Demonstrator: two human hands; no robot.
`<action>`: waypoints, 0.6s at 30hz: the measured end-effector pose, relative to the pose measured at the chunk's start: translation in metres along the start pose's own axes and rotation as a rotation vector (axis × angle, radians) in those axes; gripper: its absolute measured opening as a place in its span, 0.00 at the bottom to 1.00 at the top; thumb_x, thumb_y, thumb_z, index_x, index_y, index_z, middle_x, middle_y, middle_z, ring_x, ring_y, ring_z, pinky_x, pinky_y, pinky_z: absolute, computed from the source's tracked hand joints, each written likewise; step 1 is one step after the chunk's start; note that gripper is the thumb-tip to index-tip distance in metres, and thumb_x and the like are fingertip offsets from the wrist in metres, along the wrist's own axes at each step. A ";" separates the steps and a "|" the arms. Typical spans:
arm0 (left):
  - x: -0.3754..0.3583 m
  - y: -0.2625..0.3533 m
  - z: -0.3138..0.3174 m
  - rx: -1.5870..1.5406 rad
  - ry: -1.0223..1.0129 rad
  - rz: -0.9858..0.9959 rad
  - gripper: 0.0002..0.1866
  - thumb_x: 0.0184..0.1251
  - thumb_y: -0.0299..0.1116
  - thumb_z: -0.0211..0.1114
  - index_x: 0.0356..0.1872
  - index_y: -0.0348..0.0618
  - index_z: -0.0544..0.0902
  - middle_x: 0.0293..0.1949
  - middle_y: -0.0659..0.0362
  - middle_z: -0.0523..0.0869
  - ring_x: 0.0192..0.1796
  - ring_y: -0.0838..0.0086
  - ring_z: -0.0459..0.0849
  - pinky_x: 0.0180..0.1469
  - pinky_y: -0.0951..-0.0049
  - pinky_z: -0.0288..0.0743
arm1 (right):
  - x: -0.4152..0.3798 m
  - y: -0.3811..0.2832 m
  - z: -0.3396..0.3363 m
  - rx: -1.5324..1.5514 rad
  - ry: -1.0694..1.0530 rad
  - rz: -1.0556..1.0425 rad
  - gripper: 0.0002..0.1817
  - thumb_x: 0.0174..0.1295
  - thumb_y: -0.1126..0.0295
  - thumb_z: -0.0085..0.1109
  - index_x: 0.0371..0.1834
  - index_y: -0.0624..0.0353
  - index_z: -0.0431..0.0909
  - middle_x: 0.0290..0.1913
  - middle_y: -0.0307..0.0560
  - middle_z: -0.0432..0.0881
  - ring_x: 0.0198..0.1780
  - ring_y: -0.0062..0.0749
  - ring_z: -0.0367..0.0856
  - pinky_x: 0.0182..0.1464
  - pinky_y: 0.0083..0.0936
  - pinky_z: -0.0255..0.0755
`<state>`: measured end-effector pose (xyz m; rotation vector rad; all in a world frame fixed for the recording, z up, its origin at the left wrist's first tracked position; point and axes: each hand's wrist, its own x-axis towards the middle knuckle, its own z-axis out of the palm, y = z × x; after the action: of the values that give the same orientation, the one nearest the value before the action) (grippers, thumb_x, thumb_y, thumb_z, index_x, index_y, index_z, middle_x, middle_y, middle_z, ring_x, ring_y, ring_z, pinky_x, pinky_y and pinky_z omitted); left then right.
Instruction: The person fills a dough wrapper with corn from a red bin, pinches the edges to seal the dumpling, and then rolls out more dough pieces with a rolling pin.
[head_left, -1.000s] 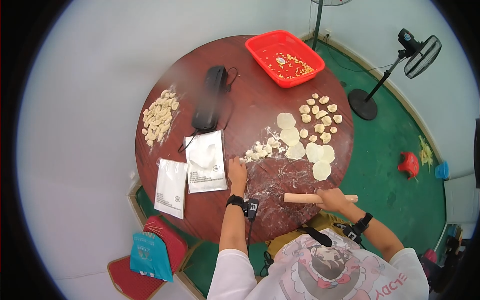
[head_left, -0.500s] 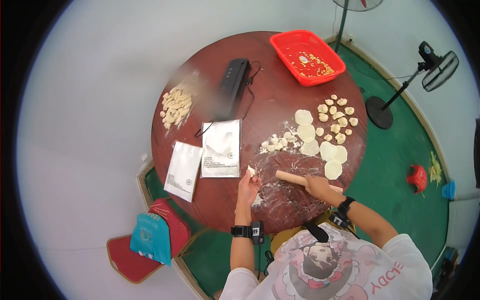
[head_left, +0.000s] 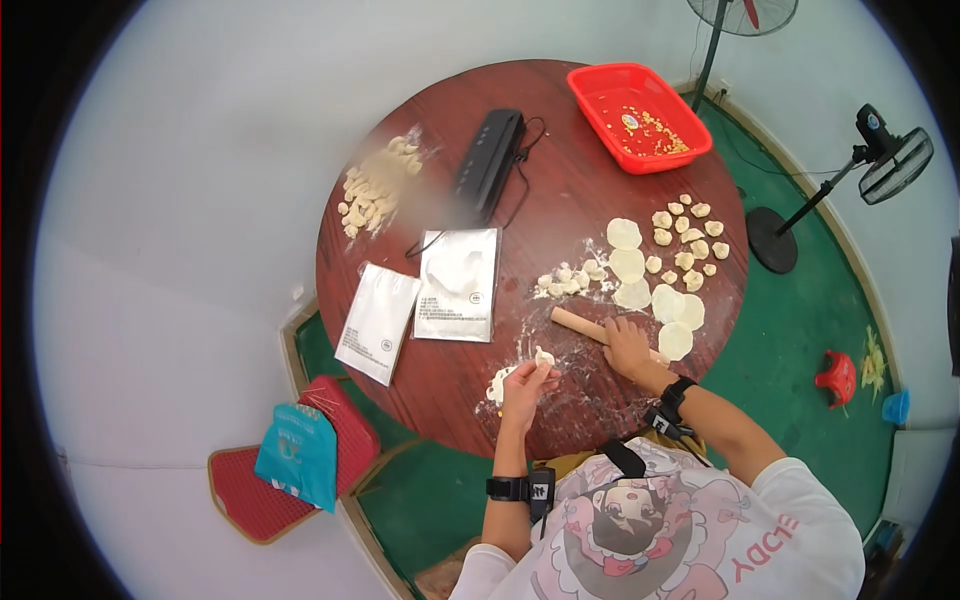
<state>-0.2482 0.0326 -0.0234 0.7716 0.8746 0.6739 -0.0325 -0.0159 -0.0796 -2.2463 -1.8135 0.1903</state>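
Observation:
My left hand (head_left: 526, 393) pinches a small pale piece of dough (head_left: 543, 357) over the near part of the round table, beside a patch of white flour (head_left: 499, 385). To its right, my right hand (head_left: 628, 347) lies on a wooden rolling pin (head_left: 577, 324), with its fingers over the pin. Small dough lumps (head_left: 566, 281) lie in flour beyond the pin. Flat round wrappers (head_left: 627, 265) form a row to their right, some overlapping. Several shaped dough pieces (head_left: 693, 235) sit near the table's right edge.
A red basin (head_left: 640, 163) with yellow bits stands at the table's far edge. A black device (head_left: 490, 165) with a cable, two silver packs (head_left: 455, 285) and more dough pieces (head_left: 370, 200) are on the left. Right of the table stands a fan (head_left: 773, 238); red chairs (head_left: 240, 495) are at lower left.
My left hand has moved right and nearer the table's front edge with the dough piece, uncovering the flour patch. My right hand has shifted along the rolling pin toward its middle. The view has shifted slightly.

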 end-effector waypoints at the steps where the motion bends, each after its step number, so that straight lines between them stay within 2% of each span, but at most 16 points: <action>1: 0.001 0.000 0.003 0.034 -0.006 0.011 0.10 0.62 0.29 0.59 0.41 0.35 0.78 0.32 0.59 0.82 0.36 0.75 0.81 0.38 0.77 0.76 | 0.001 -0.007 -0.011 0.040 0.125 -0.067 0.17 0.50 0.69 0.58 0.43 0.59 0.69 0.37 0.46 0.73 0.38 0.36 0.75 0.34 0.34 0.71; 2: 0.002 0.001 0.006 0.068 -0.012 0.024 0.10 0.62 0.29 0.59 0.41 0.34 0.78 0.33 0.59 0.82 0.35 0.75 0.81 0.39 0.77 0.76 | 0.001 -0.013 -0.019 0.036 0.129 -0.060 0.17 0.50 0.69 0.58 0.43 0.59 0.69 0.37 0.46 0.73 0.38 0.36 0.75 0.34 0.34 0.71; 4: 0.001 0.006 0.015 0.141 -0.013 0.030 0.10 0.61 0.29 0.60 0.40 0.34 0.78 0.32 0.59 0.82 0.34 0.76 0.81 0.38 0.78 0.76 | 0.001 -0.030 -0.033 0.882 -0.118 0.028 0.17 0.50 0.72 0.58 0.45 0.62 0.71 0.33 0.42 0.75 0.31 0.23 0.73 0.32 0.23 0.69; 5: 0.001 0.008 0.018 0.214 -0.004 0.037 0.10 0.61 0.29 0.60 0.39 0.33 0.78 0.32 0.60 0.82 0.33 0.78 0.81 0.38 0.79 0.75 | 0.001 -0.037 -0.043 0.879 -0.115 0.032 0.17 0.50 0.72 0.58 0.45 0.62 0.71 0.33 0.42 0.75 0.31 0.23 0.73 0.32 0.23 0.69; 7: 0.002 0.009 0.020 0.332 -0.011 0.101 0.09 0.60 0.29 0.61 0.38 0.33 0.79 0.31 0.60 0.82 0.32 0.79 0.80 0.37 0.81 0.74 | -0.002 -0.051 -0.066 1.387 -0.266 0.005 0.18 0.51 0.73 0.60 0.47 0.64 0.70 0.29 0.40 0.75 0.27 0.15 0.70 0.30 0.14 0.66; 9: -0.001 0.010 0.023 0.449 -0.015 0.162 0.09 0.59 0.28 0.61 0.37 0.33 0.79 0.30 0.61 0.82 0.32 0.81 0.80 0.36 0.82 0.73 | -0.004 -0.061 -0.087 1.324 -0.295 0.020 0.19 0.51 0.71 0.61 0.46 0.64 0.71 0.28 0.39 0.76 0.27 0.15 0.71 0.30 0.14 0.66; 11: -0.005 0.014 0.028 0.654 -0.009 0.308 0.08 0.58 0.27 0.62 0.35 0.33 0.79 0.28 0.62 0.82 0.32 0.83 0.79 0.34 0.82 0.72 | -0.006 -0.066 -0.093 1.264 -0.326 0.033 0.19 0.51 0.69 0.62 0.46 0.64 0.71 0.27 0.38 0.76 0.26 0.14 0.71 0.29 0.14 0.66; 13: -0.008 0.018 0.030 0.702 -0.025 0.324 0.08 0.57 0.27 0.62 0.35 0.33 0.79 0.28 0.62 0.82 0.32 0.83 0.79 0.34 0.81 0.72 | -0.008 -0.068 -0.092 1.091 -0.239 0.036 0.15 0.53 0.67 0.62 0.40 0.65 0.74 0.25 0.37 0.76 0.26 0.15 0.71 0.28 0.15 0.66; 15: -0.010 0.023 0.032 0.749 -0.041 0.344 0.07 0.57 0.26 0.62 0.35 0.34 0.79 0.29 0.62 0.83 0.31 0.82 0.79 0.34 0.81 0.73 | -0.009 -0.065 -0.088 1.097 -0.224 0.035 0.13 0.54 0.66 0.62 0.37 0.64 0.75 0.24 0.37 0.76 0.25 0.14 0.72 0.27 0.15 0.66; 17: -0.013 0.029 0.033 0.732 -0.079 0.251 0.09 0.56 0.26 0.63 0.38 0.33 0.79 0.31 0.61 0.83 0.33 0.81 0.80 0.36 0.79 0.73 | -0.010 -0.062 -0.088 1.103 -0.209 0.031 0.12 0.54 0.66 0.62 0.33 0.64 0.77 0.23 0.36 0.76 0.24 0.14 0.72 0.26 0.15 0.66; 18: -0.015 0.032 0.037 0.733 -0.078 0.252 0.09 0.56 0.26 0.63 0.38 0.33 0.79 0.31 0.61 0.83 0.33 0.81 0.80 0.36 0.79 0.73 | -0.010 -0.062 -0.092 1.197 -0.280 0.095 0.12 0.54 0.66 0.62 0.32 0.65 0.77 0.23 0.37 0.77 0.24 0.14 0.72 0.26 0.16 0.66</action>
<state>-0.2302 0.0272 0.0244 1.5739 0.9673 0.5305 -0.0698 -0.0233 0.0249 -1.4304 -1.1195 1.2589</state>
